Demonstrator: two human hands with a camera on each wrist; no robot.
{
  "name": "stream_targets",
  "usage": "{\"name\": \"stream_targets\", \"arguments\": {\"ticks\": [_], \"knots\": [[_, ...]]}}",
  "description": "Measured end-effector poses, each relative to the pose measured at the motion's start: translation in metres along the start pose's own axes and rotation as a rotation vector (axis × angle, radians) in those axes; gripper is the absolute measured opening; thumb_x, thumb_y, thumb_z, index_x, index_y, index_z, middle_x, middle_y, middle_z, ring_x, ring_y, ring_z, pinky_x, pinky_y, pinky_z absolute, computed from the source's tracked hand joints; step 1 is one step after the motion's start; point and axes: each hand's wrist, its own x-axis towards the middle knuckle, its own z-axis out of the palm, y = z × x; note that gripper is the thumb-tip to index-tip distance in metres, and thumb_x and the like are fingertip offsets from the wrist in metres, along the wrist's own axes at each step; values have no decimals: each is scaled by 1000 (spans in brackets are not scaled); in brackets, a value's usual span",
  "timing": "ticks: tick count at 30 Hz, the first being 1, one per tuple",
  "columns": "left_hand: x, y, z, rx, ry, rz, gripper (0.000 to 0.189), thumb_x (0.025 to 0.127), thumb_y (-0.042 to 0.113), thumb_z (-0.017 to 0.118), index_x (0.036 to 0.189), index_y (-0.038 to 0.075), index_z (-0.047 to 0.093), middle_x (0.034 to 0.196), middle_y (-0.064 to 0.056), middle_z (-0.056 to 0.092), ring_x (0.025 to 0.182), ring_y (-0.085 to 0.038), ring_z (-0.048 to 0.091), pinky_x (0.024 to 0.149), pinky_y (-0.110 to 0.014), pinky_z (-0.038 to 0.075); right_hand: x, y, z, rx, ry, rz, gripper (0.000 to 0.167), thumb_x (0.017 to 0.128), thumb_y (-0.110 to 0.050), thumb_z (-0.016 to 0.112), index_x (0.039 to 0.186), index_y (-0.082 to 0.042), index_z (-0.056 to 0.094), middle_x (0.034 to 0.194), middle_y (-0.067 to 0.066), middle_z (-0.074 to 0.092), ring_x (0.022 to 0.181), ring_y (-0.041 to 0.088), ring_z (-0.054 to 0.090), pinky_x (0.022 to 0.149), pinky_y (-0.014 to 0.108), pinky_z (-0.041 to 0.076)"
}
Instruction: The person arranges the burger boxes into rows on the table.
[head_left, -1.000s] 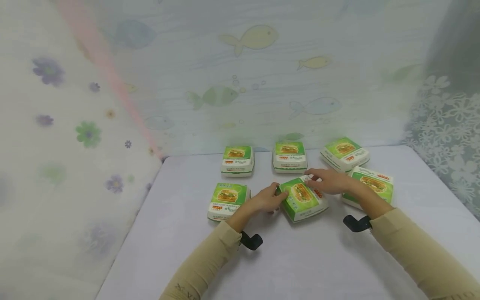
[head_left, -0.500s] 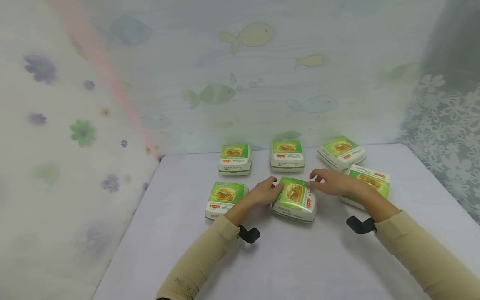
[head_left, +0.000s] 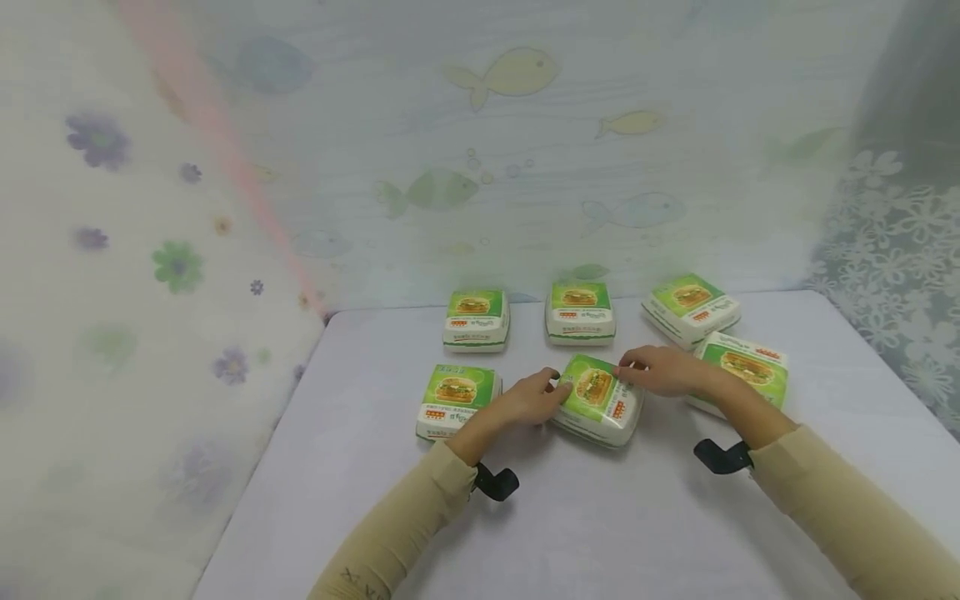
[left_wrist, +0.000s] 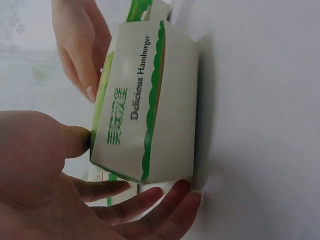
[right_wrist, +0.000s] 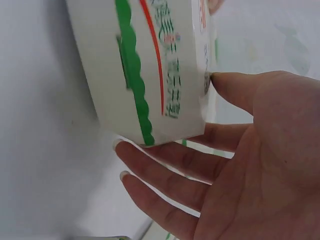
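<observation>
A green-and-white hamburger box (head_left: 596, 396) lies on the table in front of the person, turned at an angle. My left hand (head_left: 534, 397) holds its left corner. In the left wrist view the thumb presses the top edge while the fingers (left_wrist: 155, 200) bend round the side. At the opposite corner my right hand (head_left: 663, 371) pinches the box; the right wrist view has the thumb on the top edge and fingers (right_wrist: 170, 175) along the side. The lid is closed, and its burger picture shows in the head view.
Two similar boxes, a left one (head_left: 476, 321) and a middle one (head_left: 580, 313), stand along the back. Another box (head_left: 457, 400) is left of the left hand. On the right, a back box (head_left: 690, 308) touches or nearly touches a nearer box (head_left: 746, 371). A fabric wall (head_left: 450, 125) rises behind.
Between both hands the hamburger box has turned clockwise as seen from above, so its red label now points toward the lower right. The other boxes have stayed in place.
</observation>
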Motion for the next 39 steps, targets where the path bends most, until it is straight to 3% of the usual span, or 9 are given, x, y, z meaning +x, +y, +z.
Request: {"name": "stream_targets", "arguments": {"ticks": [8,12,17,20,23,25,31,35,39], "knots": [[7,-3,-12,-26,31,-22,52,110,41,42,148,5,48,133,-19,60,83,-25,66,77,-40,56,-9,-8,5,60,-35,-4,47,107,-37,51,122,5,65,104,10,68,87,19,63,73,35,53],[5,-3,-12,-4,21,-14,56,110,44,40,149,5,46,132,-18,60,98,-28,66,86,-41,55,-8,-10,3,33,-2,-2,50,108,-38,50,125,7,63,105,12,68,85,19,64,72,35,53],[-2,1,-8,47,15,-15,56,109,45,40,149,6,47,135,-17,60,122,-30,57,100,-46,50,-3,-8,0,24,-5,29,56,108,-41,47,132,8,59,117,19,67,101,30,65,84,46,55],[-4,2,-6,61,5,-4,55,110,43,41,147,4,48,136,-18,59,125,-30,56,102,-47,48,-2,-6,2,34,-12,40,57,109,-41,46,134,9,57,128,25,63,118,41,59,95,54,52],[-4,3,-5,74,-13,13,55,110,41,41,148,3,47,135,-17,60,120,-28,57,102,-45,48,-3,-4,5,36,-7,41,57,109,-41,46,134,9,58,131,27,62,125,46,55,101,58,48],[-2,2,-5,83,-14,28,54,111,41,39,148,2,47,135,-16,60,116,-25,56,101,-43,48,-4,-3,8,28,4,39,56,109,-41,46,132,8,60,126,24,64,121,43,58,98,56,50],[7,1,-11,50,22,35,49,111,37,38,147,4,47,117,-15,63,101,-24,59,86,-37,48,-10,-4,15,66,-2,39,48,109,-39,47,114,4,67,90,7,69,83,21,63,70,36,51],[10,1,-14,25,12,26,50,112,37,38,149,5,45,116,-14,61,99,-24,58,84,-37,47,-12,-6,16,81,1,26,44,108,-37,49,106,2,70,87,6,69,80,19,65,67,33,51],[8,0,-13,18,14,23,56,112,38,36,153,1,39,129,-18,60,109,-26,58,93,-40,49,-11,-7,13,77,9,22,46,108,-36,49,108,4,70,88,7,70,79,20,66,67,34,52]]}}
